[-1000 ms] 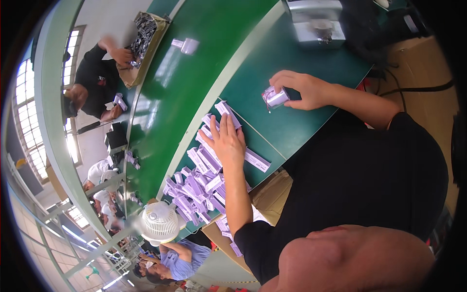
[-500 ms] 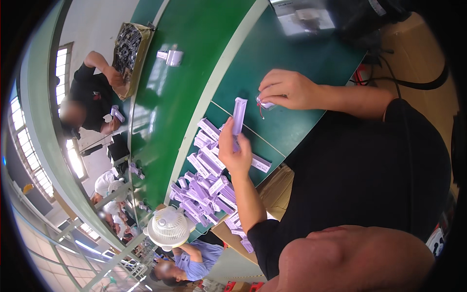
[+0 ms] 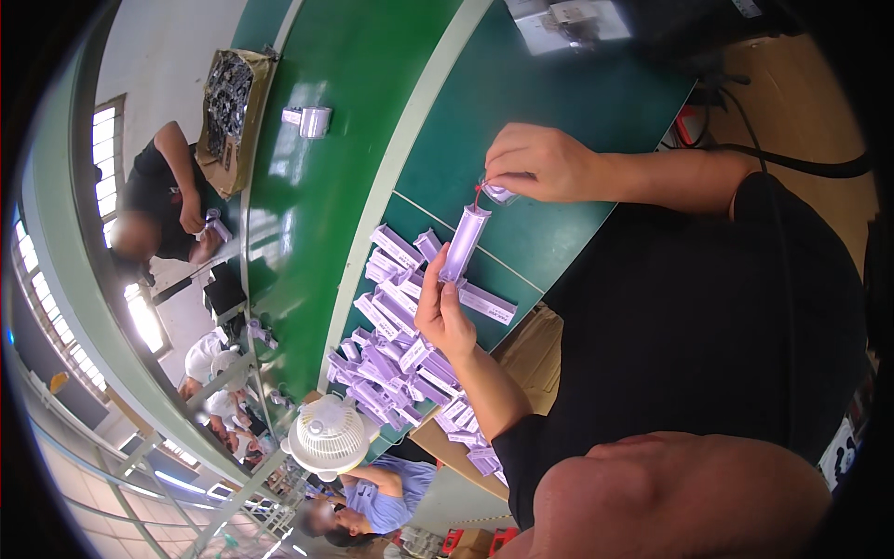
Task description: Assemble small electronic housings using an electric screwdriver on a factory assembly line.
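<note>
My left hand point(image 3: 445, 312), the lower of the two, grips one end of a long lavender plastic housing point(image 3: 466, 244), shaped like an open trough. Above it, my right hand point(image 3: 545, 163) pinches a small lavender end piece point(image 3: 500, 193), partly covered by my fingers. A thin red wire point(image 3: 479, 194) runs between that piece and the upper end of the housing. The two parts are close together, and whether they touch is hard to tell. Beside and below my left hand lies a heap of similar lavender housings point(image 3: 391, 312) on the green table point(image 3: 447, 149).
A pale rail point(image 3: 399, 149) separates the table from a green conveyor belt point(image 3: 340, 65) carrying a lavender part point(image 3: 315, 122). Beyond it, a co-worker point(image 3: 168, 200) handles a part near a box of dark pieces point(image 3: 228, 102). A white fan point(image 3: 328, 436) and cardboard box point(image 3: 531, 354) stand nearby.
The housing in my left hand has tilted and shifted down a little. My right hand has moved slightly left, bringing the end piece and wire to the housing's upper end.
</note>
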Motion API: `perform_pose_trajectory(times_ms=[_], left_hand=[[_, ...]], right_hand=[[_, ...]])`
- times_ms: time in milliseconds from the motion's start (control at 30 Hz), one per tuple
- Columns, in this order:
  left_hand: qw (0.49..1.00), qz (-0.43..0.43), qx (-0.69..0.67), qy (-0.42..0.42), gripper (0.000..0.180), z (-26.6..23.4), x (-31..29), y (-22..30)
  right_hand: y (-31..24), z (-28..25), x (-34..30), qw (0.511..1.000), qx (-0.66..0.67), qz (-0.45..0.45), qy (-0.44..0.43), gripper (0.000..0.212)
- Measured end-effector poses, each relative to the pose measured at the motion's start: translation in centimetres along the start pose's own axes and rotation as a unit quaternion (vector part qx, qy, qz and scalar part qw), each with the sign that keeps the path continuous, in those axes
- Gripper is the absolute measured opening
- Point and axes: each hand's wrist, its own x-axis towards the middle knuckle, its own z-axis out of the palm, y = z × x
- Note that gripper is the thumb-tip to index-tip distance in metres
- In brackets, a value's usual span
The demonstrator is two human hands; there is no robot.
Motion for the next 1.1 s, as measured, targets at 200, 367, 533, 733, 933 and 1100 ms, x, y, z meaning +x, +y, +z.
perform_pose_trajectory(times_ms=[200,367,533,733,933,1100], left_hand=[[0.999,0.013,0.051,-0.009,0.04,1.0,1.2,2.0],[0.989,0.074,0.123,-0.048,0.037,1.8,2.5,2.9],[0.989,0.114,0.076,-0.061,0.036,3.6,4.2,3.6],[0.973,0.132,0.165,-0.095,0.031,4.7,5.7,6.0],[0.941,0.203,0.237,-0.131,0.024,6.4,7.5,6.9],[0.917,0.254,0.265,-0.157,0.023,7.0,8.5,7.6]], right_hand=[[-0.1,-0.5,0.0,0.999,-0.005,-0.049,-0.018,0.009],[-0.2,-0.7,-0.2,0.997,-0.02,-0.065,-0.023,0.01],[-0.2,-0.9,-0.9,0.999,0.0,-0.03,-0.028,0.012],[0.0,-2.0,-2.3,0.994,0.09,0.046,-0.045,0.04],[-0.2,-2.9,-2.8,0.992,0.078,0.065,-0.077,0.053],[-0.4,-3.3,-2.8,0.99,0.081,0.072,-0.089,0.054]])
